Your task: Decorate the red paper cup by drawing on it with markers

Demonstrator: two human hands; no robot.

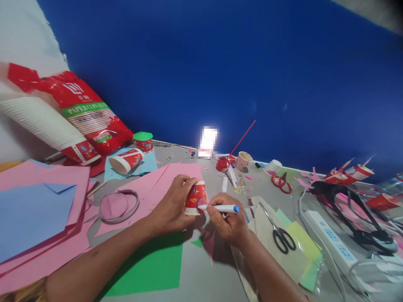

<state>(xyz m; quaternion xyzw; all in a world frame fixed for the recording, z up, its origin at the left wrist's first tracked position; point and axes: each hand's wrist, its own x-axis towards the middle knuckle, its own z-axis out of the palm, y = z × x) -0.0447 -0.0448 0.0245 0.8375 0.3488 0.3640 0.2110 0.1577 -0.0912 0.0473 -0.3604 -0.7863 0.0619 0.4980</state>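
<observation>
Clock directions are taken from the held cup, mid-picture at the centre of the dial.

The left hand (174, 203) is clamped round the cup (195, 192); some of its fingers are hidden behind it. The right hand (229, 224) is closed on a pen (223, 208), whose tip is at the cup's side; whether it touches is hard to tell. The cup's mouth is out of sight, so what is inside cannot be told. Both forearms run off the lower edge.

At twelve a bright patch (208, 142) is pixelated past reading. At nine the blue sheet (34, 218) is cut off by the left edge.

At ten a red bag (85, 94) lettered "PAPER CUPS" leans beside a stack (44, 121) of nested cups that reaches the left edge; the bag shows ribbed, stacked rims. Nearer at ten, a tipped cup (134, 159) turns its mouth away from clear view, its inside unseen, near a cup with a green top (143, 136) covering its mouth. At two stands a patterned cup (244, 161), contents unseen. Toward three, red cups (360, 173) hold thin pointed things too small to identify. At four, scissors (278, 233) lie on a clear sleeve (302, 268) with coloured paper in it.
</observation>
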